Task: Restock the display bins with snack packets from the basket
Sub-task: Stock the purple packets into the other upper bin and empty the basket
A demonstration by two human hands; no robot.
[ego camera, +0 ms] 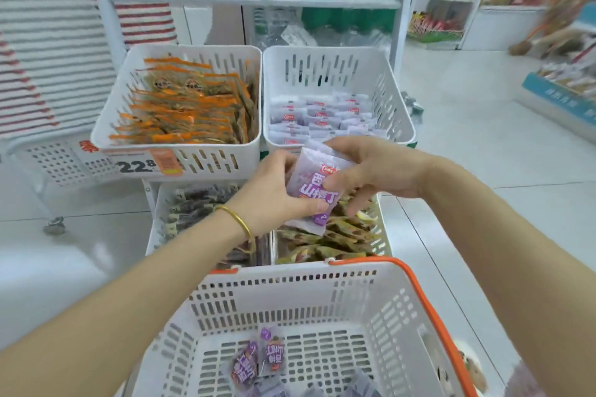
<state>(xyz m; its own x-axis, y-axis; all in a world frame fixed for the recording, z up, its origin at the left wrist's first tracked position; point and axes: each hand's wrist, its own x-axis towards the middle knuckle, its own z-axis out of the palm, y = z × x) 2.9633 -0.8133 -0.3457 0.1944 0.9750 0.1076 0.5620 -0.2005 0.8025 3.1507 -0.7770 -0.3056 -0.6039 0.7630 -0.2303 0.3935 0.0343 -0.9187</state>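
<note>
1. Nearest the camera: basket (290,296), a few purple packets (258,361) lying on its floor.
2. Beyond, upper right: bin (325,66), part-filled with matching packets.
3. Left hand (274,200) pinching lower end, right hand (374,167) gripping upper end, nearer bin.
4. Held packets (314,188): just below bin's front rim, long axis pointing toward it.

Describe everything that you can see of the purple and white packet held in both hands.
The packet is a small flat pouch, white and pale purple, apparently of plastic film, with large purple characters and a red logo near its top. It looks sealed and is held tilted in the air before the upper right bin. The left hand pinches its lower part; the right hand grips its upper part.
</note>
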